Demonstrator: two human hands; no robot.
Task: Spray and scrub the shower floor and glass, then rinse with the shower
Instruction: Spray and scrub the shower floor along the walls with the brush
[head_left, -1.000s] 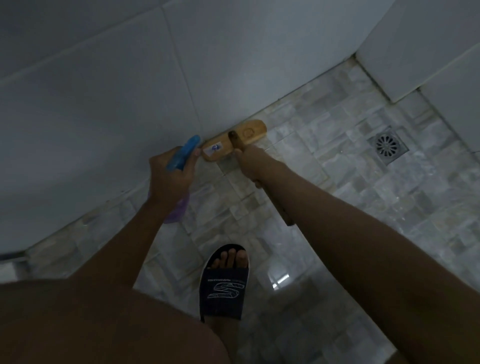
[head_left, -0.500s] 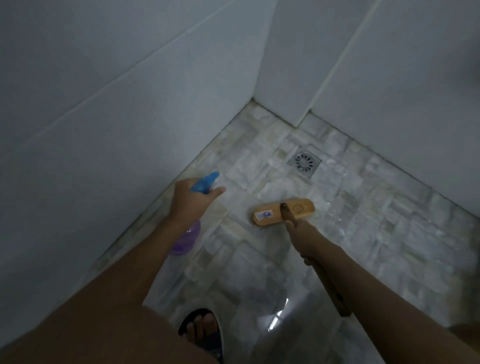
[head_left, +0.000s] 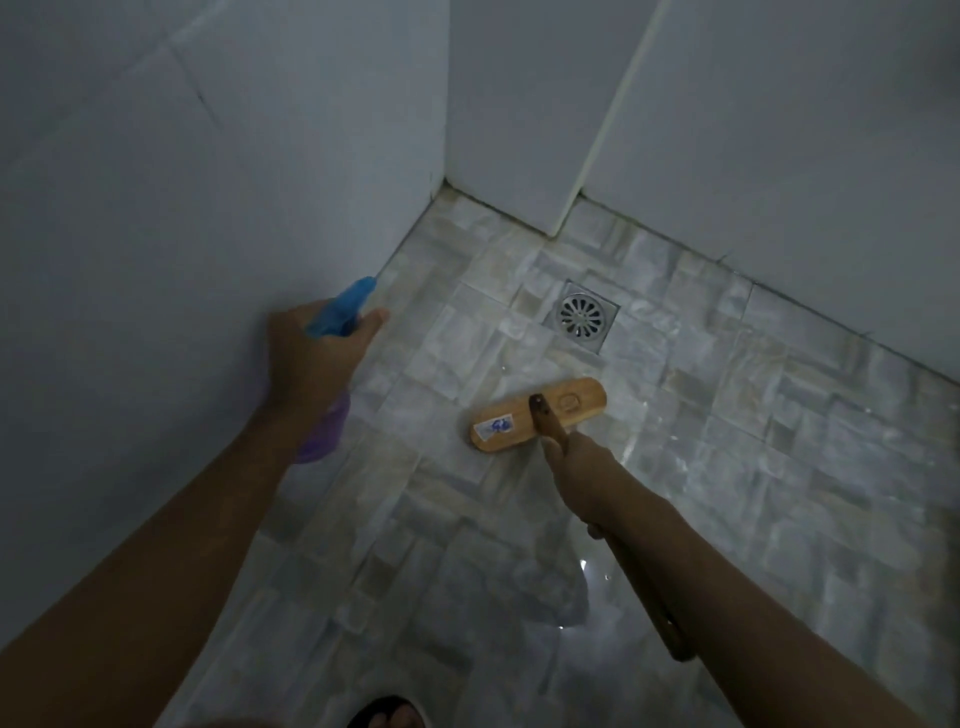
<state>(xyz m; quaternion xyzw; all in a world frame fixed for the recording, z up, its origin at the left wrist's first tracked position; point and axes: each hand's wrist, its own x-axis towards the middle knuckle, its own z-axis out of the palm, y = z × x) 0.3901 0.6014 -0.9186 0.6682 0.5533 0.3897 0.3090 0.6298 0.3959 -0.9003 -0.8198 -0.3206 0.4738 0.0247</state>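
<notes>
Currently floor scrub judged in hand: wooden scrub brush (head_left: 537, 415) set flat on shower floor (head_left: 727, 467), near side of the drain (head_left: 582, 314), handle gripped by right hand (head_left: 584, 467). Spray bottle (head_left: 340, 306) clasped in left hand (head_left: 311, 358), by left wall (head_left: 156, 208). Next: firm strokes needed.

Wooden brush (head_left: 538, 414), translucent plastic spray bottle (head_left: 332, 364), metal drain (head_left: 582, 315), wet glossy floor (head_left: 727, 467).

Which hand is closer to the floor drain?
Right. The right hand on the brush is just short of the drain; the left hand, holding the spray bottle, is by the wall.
</notes>
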